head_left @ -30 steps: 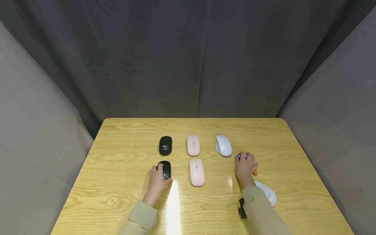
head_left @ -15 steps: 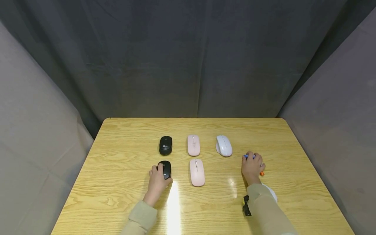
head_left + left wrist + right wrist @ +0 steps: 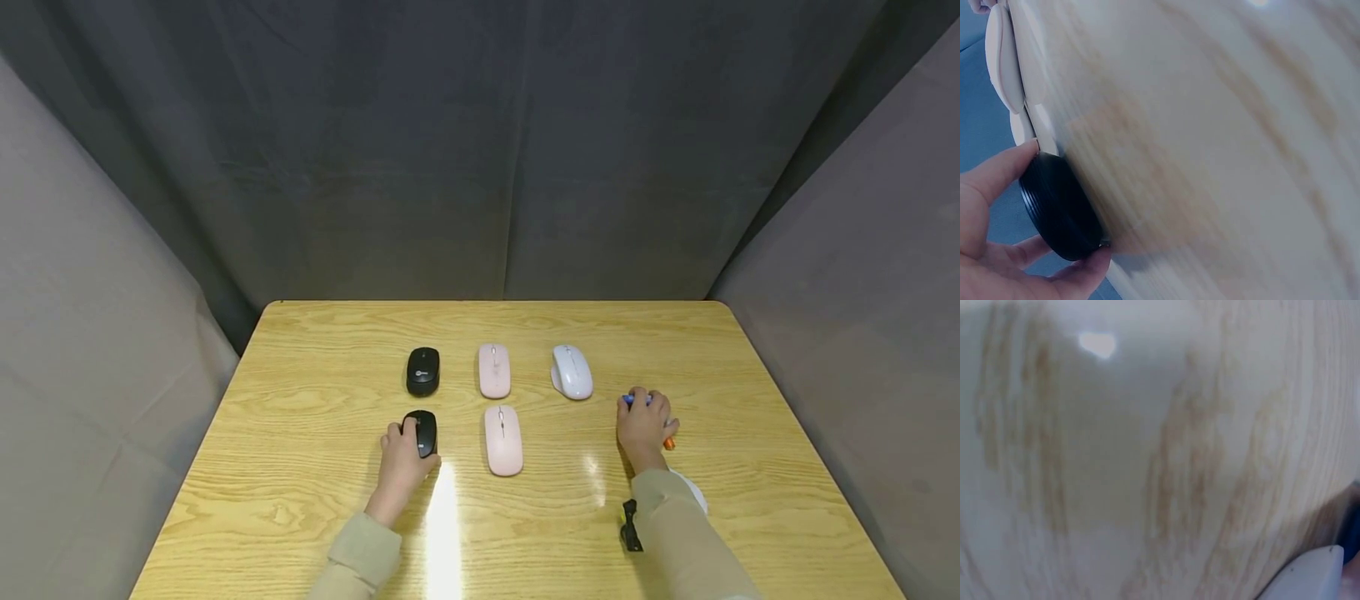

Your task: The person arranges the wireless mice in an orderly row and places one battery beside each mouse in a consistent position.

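My left hand [image 3: 401, 465] grips a black computer mouse [image 3: 427, 433] at the table's left-centre. In the left wrist view, thumb and fingers pinch that black mouse [image 3: 1063, 206] from both sides. Over on the right, my right hand [image 3: 643, 429] curls over a blue and orange item, mostly hidden by the palm. Its blue part [image 3: 628, 400] shows at the fingertips and an orange end [image 3: 670, 443] beside the hand. A white mouse [image 3: 692, 492], partly covered by the right sleeve, lies nearer me. The right wrist view catches this white mouse [image 3: 1310, 575] at its lower corner.
Another black mouse [image 3: 423, 372], a pink mouse [image 3: 494, 372] and a white mouse [image 3: 572, 372] form a back row. A second pink mouse [image 3: 503, 442] lies in front on the wooden table [image 3: 315, 358]. Curtains [image 3: 375, 167] enclose the table.
My right hand has shifted a little to the right with the blue and orange item, and its sleeve now covers more of the white mouse. The left hand has stayed put.
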Action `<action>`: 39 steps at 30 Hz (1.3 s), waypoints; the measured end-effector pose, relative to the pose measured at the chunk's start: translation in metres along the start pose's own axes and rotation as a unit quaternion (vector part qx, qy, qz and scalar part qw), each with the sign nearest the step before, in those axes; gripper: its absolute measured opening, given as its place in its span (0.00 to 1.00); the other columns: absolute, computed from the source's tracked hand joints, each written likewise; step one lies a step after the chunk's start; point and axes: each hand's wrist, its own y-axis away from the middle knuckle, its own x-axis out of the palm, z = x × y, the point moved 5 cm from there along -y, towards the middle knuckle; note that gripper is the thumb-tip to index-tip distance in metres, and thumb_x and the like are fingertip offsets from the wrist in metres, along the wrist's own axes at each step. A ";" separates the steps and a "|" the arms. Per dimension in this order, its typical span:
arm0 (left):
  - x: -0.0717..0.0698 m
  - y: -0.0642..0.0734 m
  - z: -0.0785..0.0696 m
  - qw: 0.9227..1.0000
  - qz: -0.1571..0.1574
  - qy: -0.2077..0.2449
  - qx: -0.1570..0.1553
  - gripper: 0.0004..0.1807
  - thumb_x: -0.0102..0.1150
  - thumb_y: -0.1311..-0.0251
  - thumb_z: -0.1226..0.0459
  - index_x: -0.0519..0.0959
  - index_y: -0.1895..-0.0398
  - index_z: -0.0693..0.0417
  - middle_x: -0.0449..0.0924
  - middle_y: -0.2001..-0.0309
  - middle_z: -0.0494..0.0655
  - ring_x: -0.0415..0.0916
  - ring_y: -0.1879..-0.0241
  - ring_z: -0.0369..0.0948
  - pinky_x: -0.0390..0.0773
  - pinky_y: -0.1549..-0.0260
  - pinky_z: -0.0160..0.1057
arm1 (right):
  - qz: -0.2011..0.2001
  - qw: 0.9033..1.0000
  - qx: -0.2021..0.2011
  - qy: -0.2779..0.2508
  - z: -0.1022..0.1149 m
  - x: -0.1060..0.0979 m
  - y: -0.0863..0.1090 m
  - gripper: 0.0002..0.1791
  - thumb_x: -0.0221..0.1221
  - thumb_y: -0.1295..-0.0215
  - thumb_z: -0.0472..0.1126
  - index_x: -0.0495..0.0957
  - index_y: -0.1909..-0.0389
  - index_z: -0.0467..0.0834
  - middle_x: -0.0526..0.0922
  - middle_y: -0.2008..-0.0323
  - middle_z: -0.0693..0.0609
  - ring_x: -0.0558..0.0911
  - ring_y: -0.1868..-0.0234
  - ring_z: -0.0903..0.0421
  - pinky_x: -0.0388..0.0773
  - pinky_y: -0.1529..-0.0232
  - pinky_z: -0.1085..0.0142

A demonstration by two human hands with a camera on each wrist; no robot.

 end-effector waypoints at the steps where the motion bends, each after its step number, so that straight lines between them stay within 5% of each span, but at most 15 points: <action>1: 0.000 0.000 0.000 1.000 0.000 -0.001 0.000 0.38 0.71 0.57 0.62 0.64 0.43 0.66 0.62 0.52 0.68 0.62 0.56 0.58 0.73 0.65 0.51 | 0.001 1.000 0.000 -0.001 0.000 0.000 0.000 0.19 0.43 0.29 0.46 0.61 0.45 0.38 0.50 0.39 0.32 0.43 0.34 0.36 0.32 0.45 0.35; 22: 0.001 0.000 0.000 1.000 0.000 -0.005 -0.002 0.38 0.71 0.58 0.62 0.65 0.44 0.66 0.62 0.52 0.68 0.63 0.57 0.58 0.73 0.66 0.51 | 0.000 0.998 -0.060 -0.011 0.020 -0.019 0.007 0.30 0.51 0.35 0.50 0.55 0.38 0.39 0.46 0.34 0.32 0.41 0.33 0.36 0.31 0.44 0.33; 29: 0.000 0.001 0.001 1.000 -0.004 0.000 -0.002 0.38 0.71 0.58 0.62 0.64 0.43 0.65 0.62 0.51 0.68 0.63 0.55 0.58 0.73 0.65 0.51 | -0.027 0.986 -0.166 -0.006 0.044 -0.051 0.019 0.37 0.57 0.40 0.51 0.54 0.35 0.40 0.51 0.35 0.32 0.51 0.36 0.33 0.42 0.46 0.34; 39: 0.000 0.001 0.001 1.000 -0.003 -0.003 0.002 0.38 0.71 0.57 0.61 0.64 0.43 0.65 0.62 0.51 0.68 0.63 0.56 0.58 0.73 0.65 0.51 | 0.023 0.953 -0.301 0.009 0.041 -0.088 0.051 0.37 0.63 0.45 0.42 0.59 0.36 0.42 0.60 0.40 0.32 0.61 0.42 0.31 0.54 0.51 0.32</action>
